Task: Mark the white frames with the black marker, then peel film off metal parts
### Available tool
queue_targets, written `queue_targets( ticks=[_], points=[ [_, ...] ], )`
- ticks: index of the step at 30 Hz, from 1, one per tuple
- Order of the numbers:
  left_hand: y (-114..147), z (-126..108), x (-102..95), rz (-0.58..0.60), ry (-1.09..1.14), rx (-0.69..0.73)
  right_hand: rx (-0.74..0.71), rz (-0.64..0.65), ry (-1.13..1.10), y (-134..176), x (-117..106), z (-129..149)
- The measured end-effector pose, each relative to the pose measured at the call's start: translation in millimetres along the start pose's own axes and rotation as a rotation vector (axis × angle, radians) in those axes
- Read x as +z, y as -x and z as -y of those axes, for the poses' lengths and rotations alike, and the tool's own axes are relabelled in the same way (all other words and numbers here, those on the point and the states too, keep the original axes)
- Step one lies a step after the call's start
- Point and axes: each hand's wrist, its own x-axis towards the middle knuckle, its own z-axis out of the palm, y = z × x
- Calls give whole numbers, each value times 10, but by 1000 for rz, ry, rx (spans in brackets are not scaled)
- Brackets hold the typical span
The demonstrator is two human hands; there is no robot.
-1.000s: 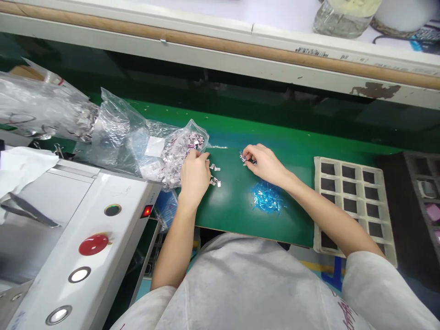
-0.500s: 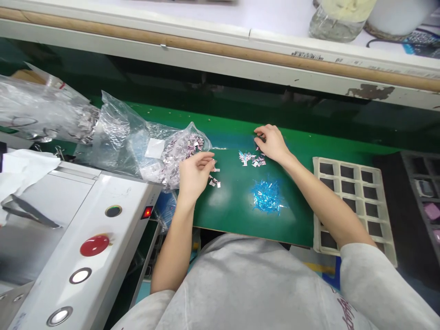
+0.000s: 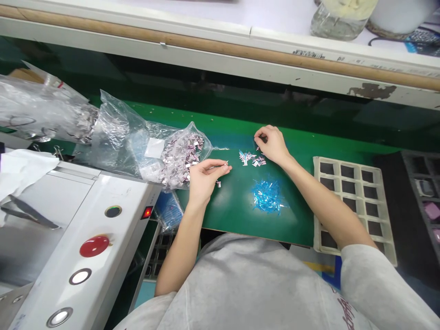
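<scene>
My left hand (image 3: pixel 205 179) is in a pinch, with a tiny pale piece (image 3: pixel 227 162) showing at the fingertips of thumb and forefinger. It is beside an open clear plastic bag (image 3: pixel 190 149) full of small silvery-pink pieces. A loose piece (image 3: pixel 219 184) of that sort lies on the green mat just under the hand. My right hand (image 3: pixel 271 144) is closed with thumb and forefinger together; what it pinches is too small to name. Just below it lies a small pile of white, pink and blue pieces (image 3: pixel 252 159). Nearer my body is a heap of thin blue strips (image 3: pixel 267 197).
A white machine (image 3: pixel 113 247) with a red button (image 3: pixel 94 246) stands at the left. More clear bags (image 3: pixel 44 110) lie behind it. To the right are a cream compartment tray (image 3: pixel 365 188) and a dark tray (image 3: pixel 424 183). A shelf edge (image 3: pixel 220 52) runs across the back.
My left hand has moved right, away from the bag, with a tiny piece now showing at its fingertips. My right hand stays in place, its thumb and forefinger having come together.
</scene>
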Motion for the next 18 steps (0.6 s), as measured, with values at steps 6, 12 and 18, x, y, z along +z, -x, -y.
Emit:
queue_targets(
  ticks=[6,12,18],
  points=[
    [64,20,62,-50,0,24,-31,-50,-246,315,-164,490],
    [145,28,172,-88,-80,84,-44,109,-524,644,-204,1028],
    [183,95,235,-93,-72,167,-31,162,-573,690,-135,1068]
  ],
)
